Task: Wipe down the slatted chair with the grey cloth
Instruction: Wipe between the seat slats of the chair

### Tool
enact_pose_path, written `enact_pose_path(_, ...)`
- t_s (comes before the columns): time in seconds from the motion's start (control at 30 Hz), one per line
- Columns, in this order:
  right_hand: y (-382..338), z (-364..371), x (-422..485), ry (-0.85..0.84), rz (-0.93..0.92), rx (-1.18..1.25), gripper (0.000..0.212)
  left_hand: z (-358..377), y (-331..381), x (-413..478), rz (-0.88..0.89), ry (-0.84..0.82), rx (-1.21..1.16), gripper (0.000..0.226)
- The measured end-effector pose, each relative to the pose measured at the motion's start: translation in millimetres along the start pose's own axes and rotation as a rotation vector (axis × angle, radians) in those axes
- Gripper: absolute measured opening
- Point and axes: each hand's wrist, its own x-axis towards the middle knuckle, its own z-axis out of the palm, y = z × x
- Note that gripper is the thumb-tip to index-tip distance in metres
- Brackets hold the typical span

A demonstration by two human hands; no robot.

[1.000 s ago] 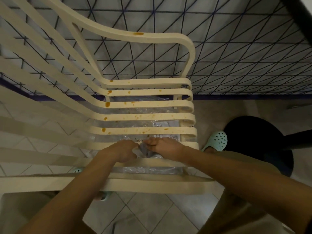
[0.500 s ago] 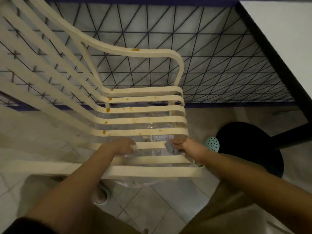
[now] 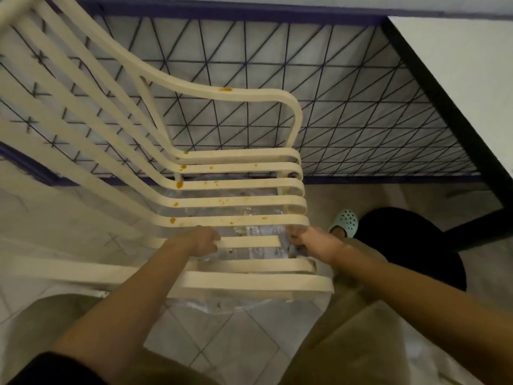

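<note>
**Both hands on a seat slat, orange spots beyond**

Nearest the camera, two bare forearms reach down over the front of the slatted chair (image 3: 238, 201), a cream plastic armchair seen from above, standing on a tiled floor (image 3: 222, 337). The left hand (image 3: 204, 241) is curled around the left part of one of the front seat slats, fingers wrapped over its far edge. The right hand (image 3: 311, 240) is closed at the right end of the same slat, pinching the grey cloth (image 3: 288, 245); only a small crumpled bit of the cloth shows beside the knuckles, pressed against the slat end.

The slat between the hands looks mostly clean, as do the two broad front slats closer in. Under the seat lies a clear plastic sheet (image 3: 249, 304), crinkled and shiny, with a few brown specks on it; it shows through the gaps and sticks out in front of the chair.

Farther on, the seat slats carry orange-brown spots, the biggest blobs near their left bends, smaller flecks scattered along them. The far armrest has one orange smear on top.

To the right a pale green clog (image 3: 345, 222) stands on the floor beside a round black base (image 3: 416, 245). Beyond the chair runs a black wire grid fence (image 3: 361, 107), and a white desk (image 3: 458, 65) with a dark edge fills the upper right corner.
</note>
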Motion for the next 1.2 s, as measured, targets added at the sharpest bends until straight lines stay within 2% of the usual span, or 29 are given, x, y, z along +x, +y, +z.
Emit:
enact_pose_path(0.1, 3, 0, 0, -0.006, -0.065, -0.037, 0.010, -1, 5, 3, 0.024, 0.017, -0.020, 0.046)
enact_pose_path(0.17, 8, 0, 1, 0.043, -0.153, -0.239, 0.016, 1, 7, 5, 0.040, 0.012, -0.020, 0.048)
enact_pose_path(0.27, 23, -5, 6, 0.102, -0.285, -0.360, 0.027, 5, 9, 8, 0.085, 0.000, -0.019, 0.054)
enact_pose_path(0.33, 29, -11, 2, 0.147, -0.426, -0.539, 0.029, 8, 9, 12, 0.113, -0.017, -0.012, 0.057)
enact_pose_path(0.5, 33, -34, 12, 0.256, -0.522, -0.544, 0.033, 11, 7, 17, 0.125, -0.038, 0.081, 0.059)
enact_pose_path(0.6, 19, -50, 15, 0.358, -0.623, -0.485, 0.026, 11, 5, 20, 0.126, -0.042, 0.096, 0.062)
enact_pose_path(0.67, 8, -54, 21, 0.418, -0.728, -0.591, 0.022, 10, 5, 22, 0.133, -0.073, 0.126, 0.063)
enact_pose_path(0.73, 6, -50, 29, 0.406, -0.784, -0.676, 0.024, 10, 6, 23, 0.139, -0.129, 0.152, 0.065)
enact_pose_path(0.93, 32, -31, 49, 0.272, -0.765, -0.808, 0.033, 15, 11, 26, 0.150, -0.274, 0.217, 0.072)
enact_pose_path(1.07, 50, -34, 65, 0.206, -0.849, -0.965, 0.051, 13, 12, 27, 0.142, -0.322, 0.206, 0.075)
enact_pose_path(1.2, 47, -27, 76, 0.143, -0.940, -1.054, 0.053, 12, 12, 30, 0.155, -0.321, 0.182, 0.076)
